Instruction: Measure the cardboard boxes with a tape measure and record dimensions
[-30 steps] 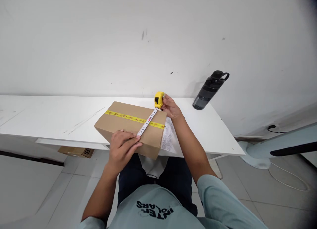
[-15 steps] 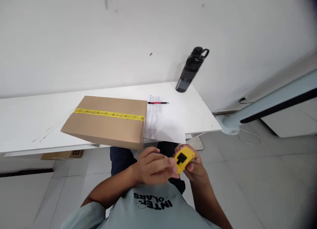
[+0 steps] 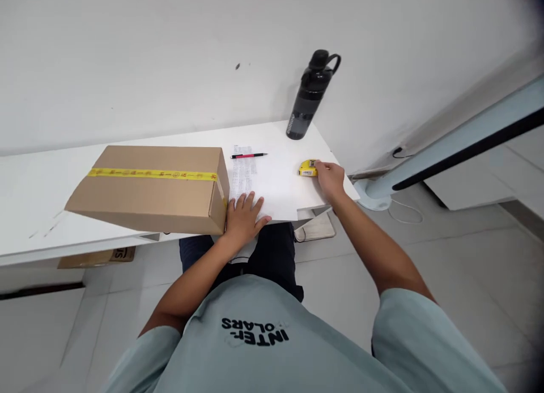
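My left hand (image 3: 244, 218) lies with its fingers spread on the near edge of a written sheet of paper (image 3: 276, 183), close beside the right end of a taped cardboard box (image 3: 148, 195). At the right part of the table, my right hand (image 3: 331, 179) has its fingers closed on one end of a yellow tape measure (image 3: 306, 168), which is at the tabletop. A red and black pen (image 3: 249, 155) rests across the top of the sheet, to the right of the box.
A dark water bottle (image 3: 308, 98) stands by the wall at the back of the white table (image 3: 178, 139). To the right a pale blue pole (image 3: 459, 149) rises from a round base on the floor. Another cardboard box (image 3: 97, 258) is below the table.
My right hand has carried the tape measure from above my lap to the table's right side. My left hand has left the tape measure and come down on the paper. The view has shifted.
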Available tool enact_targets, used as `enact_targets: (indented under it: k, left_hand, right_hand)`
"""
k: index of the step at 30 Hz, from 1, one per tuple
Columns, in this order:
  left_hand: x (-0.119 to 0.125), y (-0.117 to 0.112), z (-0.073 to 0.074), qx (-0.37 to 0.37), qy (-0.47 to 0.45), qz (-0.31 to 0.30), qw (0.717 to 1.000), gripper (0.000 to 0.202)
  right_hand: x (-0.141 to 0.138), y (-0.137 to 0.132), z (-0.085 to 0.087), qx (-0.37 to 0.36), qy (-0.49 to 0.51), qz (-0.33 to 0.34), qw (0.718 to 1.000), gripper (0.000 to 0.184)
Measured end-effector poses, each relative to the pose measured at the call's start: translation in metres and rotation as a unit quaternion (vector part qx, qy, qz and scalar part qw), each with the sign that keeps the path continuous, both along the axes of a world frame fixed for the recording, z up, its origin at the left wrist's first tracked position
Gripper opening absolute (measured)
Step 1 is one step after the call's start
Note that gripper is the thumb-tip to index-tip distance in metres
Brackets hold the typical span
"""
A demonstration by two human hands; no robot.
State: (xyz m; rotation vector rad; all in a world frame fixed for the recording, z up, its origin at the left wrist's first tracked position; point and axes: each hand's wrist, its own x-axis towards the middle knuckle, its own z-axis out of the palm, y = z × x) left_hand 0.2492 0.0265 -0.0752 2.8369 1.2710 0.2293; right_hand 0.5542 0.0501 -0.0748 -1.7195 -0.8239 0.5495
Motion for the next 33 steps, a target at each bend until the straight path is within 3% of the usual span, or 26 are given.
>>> enact_targets:
  k: [3, 5, 11, 13, 15, 18, 20, 22, 24, 26, 29, 33]
  left_hand:
    - [-0.008, -0.003, -0.005, 0.016, -0.021, 0.002, 1.000, 0.051]
    - [-0.013, -0.004, -0.013, 0.025, -0.037, 0.012, 0.999, 0.044]
    - [-0.017, -0.005, -0.030, 0.061, -0.047, 0.024, 0.997, 0.047]
    - [-0.016, -0.005, -0.029, 0.058, -0.039, 0.022, 0.997, 0.049]
    - [-0.015, -0.004, -0.027, 0.046, -0.032, 0.018, 0.998, 0.051]
    - [-0.015, -0.004, -0.025, 0.032, -0.030, 0.021, 0.999, 0.051]
    - [-0.015, -0.005, -0.024, 0.029, -0.032, 0.022, 0.999, 0.051]
    - [-0.016, -0.005, -0.025, 0.032, -0.036, 0.018, 0.999, 0.051]
    - [-0.017, -0.004, -0.026, 0.036, -0.041, 0.013, 0.998, 0.051]
    - [-0.019, -0.002, -0.027, 0.036, -0.048, 0.006, 0.998, 0.050]
    - [-0.019, -0.001, -0.029, 0.032, -0.057, -0.004, 0.998, 0.050]
    - [-0.017, -0.002, -0.030, 0.027, -0.061, 0.001, 0.998, 0.050]
  right_hand:
    - [0.006, 0.041, 0.003, -0.099, -0.097, -0.048, 0.989, 0.031]
    - [0.004, 0.059, 0.006, -0.134, -0.166, -0.045, 0.976, 0.035]
    - [-0.031, 0.091, 0.018, -0.104, -0.351, -0.009, 0.931, 0.037]
    - [-0.055, 0.100, 0.018, -0.070, -0.390, 0.050, 0.917, 0.041]
    - [-0.080, 0.110, 0.013, -0.046, -0.426, 0.155, 0.890, 0.039]
    - [-0.107, 0.121, 0.006, -0.014, -0.503, 0.314, 0.805, 0.024]
    - [-0.114, 0.122, 0.005, 0.014, -0.530, 0.346, 0.774, 0.026]
    - [-0.114, 0.117, 0.007, 0.051, -0.483, 0.308, 0.818, 0.025]
    - [-0.112, 0.104, 0.010, 0.077, -0.351, 0.257, 0.897, 0.024]
    - [-0.113, 0.089, 0.010, 0.074, -0.189, 0.237, 0.950, 0.021]
    - [-0.120, 0.072, 0.004, 0.044, -0.069, 0.273, 0.959, 0.015]
    - [-0.127, 0.065, -0.006, 0.036, -0.077, 0.311, 0.947, 0.013]
